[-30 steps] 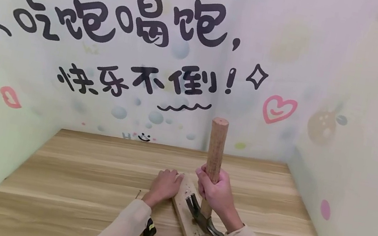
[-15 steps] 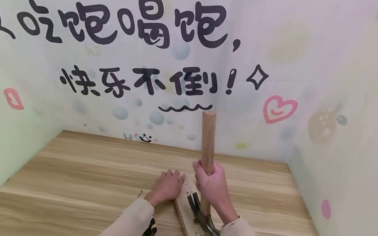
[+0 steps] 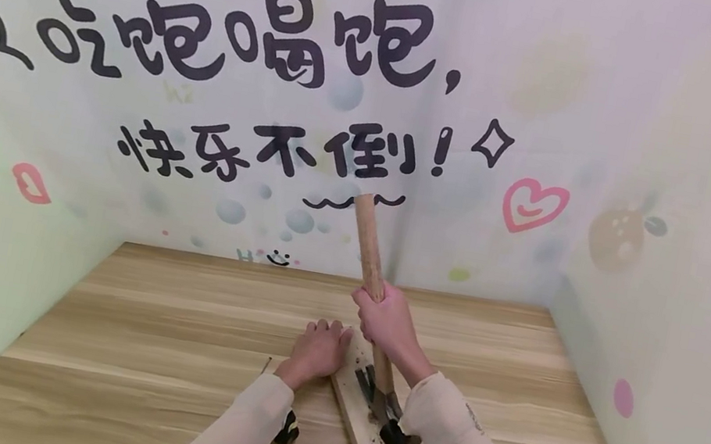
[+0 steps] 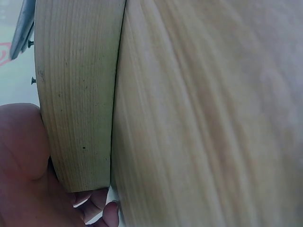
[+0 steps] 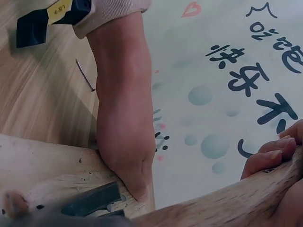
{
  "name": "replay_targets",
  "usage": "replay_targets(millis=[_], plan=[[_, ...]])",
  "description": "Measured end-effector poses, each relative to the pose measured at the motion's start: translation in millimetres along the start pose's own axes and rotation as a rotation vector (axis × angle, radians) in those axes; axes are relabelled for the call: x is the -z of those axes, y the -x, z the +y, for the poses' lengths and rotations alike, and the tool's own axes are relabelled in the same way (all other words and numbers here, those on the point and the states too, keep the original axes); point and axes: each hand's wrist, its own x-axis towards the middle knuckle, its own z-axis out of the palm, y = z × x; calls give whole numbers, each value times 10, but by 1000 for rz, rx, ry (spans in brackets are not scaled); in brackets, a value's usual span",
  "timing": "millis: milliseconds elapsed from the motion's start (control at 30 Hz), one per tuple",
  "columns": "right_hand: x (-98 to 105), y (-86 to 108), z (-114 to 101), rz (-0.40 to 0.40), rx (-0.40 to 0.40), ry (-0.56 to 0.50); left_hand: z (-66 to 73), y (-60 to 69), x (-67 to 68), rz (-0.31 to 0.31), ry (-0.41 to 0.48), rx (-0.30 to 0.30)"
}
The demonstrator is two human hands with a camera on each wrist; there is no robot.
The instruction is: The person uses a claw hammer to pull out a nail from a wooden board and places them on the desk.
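My right hand (image 3: 389, 323) grips the wooden handle of a claw hammer (image 3: 370, 248), which leans to the left with its free end up. The hammer's metal head lies over a wooden block (image 3: 353, 408), claw toward the block's top face. My left hand (image 3: 320, 351) holds the block's far end, thumb on top and fingers around the end, as the left wrist view shows. Two small nails (image 4: 33, 80) stick out of the block's face there, near the claw tip (image 4: 22, 30). Whether the claw is around a nail is hidden.
A loose nail (image 5: 85, 75) stands or lies on the wood-grain table (image 3: 162, 347), left of my left wrist. Black camera mounts (image 3: 287, 432) hang at both wrists. A printed cloth wall (image 3: 262, 102) rises behind the table, with side walls left and right.
The hammer handle has swung from upright to a leftward lean, and my right hand has moved left and away with it. My left hand stays on the block.
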Motion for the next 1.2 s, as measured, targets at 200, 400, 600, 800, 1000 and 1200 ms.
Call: replay_targets(millis=[200,400,600,800,1000,1200], plan=[[-72,-71,-6,-28,-57,88,32,3,8,19,-10,-17],[-100,-130,0,1,-62,114,49,-7,7,34,-26,-32],[-114,-182,4,24,-51,98,58,-17,-2,36,-33,-26],[-129,-168,-6,22,-21,95,45,-17,-3,25,-30,-22],[-139,-132,-2,44,23,77,28,7,23,38,-21,-17],[-138,-112,29,57,45,86,39,21,37,39,-12,-13]])
